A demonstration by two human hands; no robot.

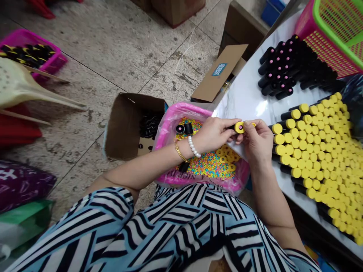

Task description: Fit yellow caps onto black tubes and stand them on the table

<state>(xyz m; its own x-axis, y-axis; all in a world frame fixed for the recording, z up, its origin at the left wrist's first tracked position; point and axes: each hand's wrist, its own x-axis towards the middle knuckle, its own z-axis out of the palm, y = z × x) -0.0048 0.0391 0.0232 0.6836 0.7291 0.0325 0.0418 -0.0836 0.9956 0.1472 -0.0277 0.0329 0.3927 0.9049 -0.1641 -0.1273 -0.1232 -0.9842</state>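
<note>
Speckled floor (pixel 93 49) and a marbled tabletop (pixel 232 102) bound the work area; from my remote station I list it grip first. Left grip (pixel 214 132): closed on a black tube (pixel 232 127) whose end carries a yellow ring (pixel 239 127) with a pink centre; right grip (pixel 259 141): pinched at a small yellow piece (pixel 253 124) beside the ring; I cannot tell whether the two are joined. Tube and ring sit at the tabletop's near edge. I advise bracing the tube with the left grip, keeping the ring square to it and pressing evenly; a tilted ring may bind. Below is a pink tub (pixel 168 117); it holds coloured beads (pixel 204 162), yellow caps (pixel 223 159) and black pieces (pixel 188 129); a dropped part would probably land among them. Yellow-topped tubes (pixel 320 151) stand just beside the right knuckles and limit sideways travel; farther out are pink-tipped tubes (pixel 279 68), a basket (pixel 317 49) and, leftward, an open carton (pixel 121 128).
</note>
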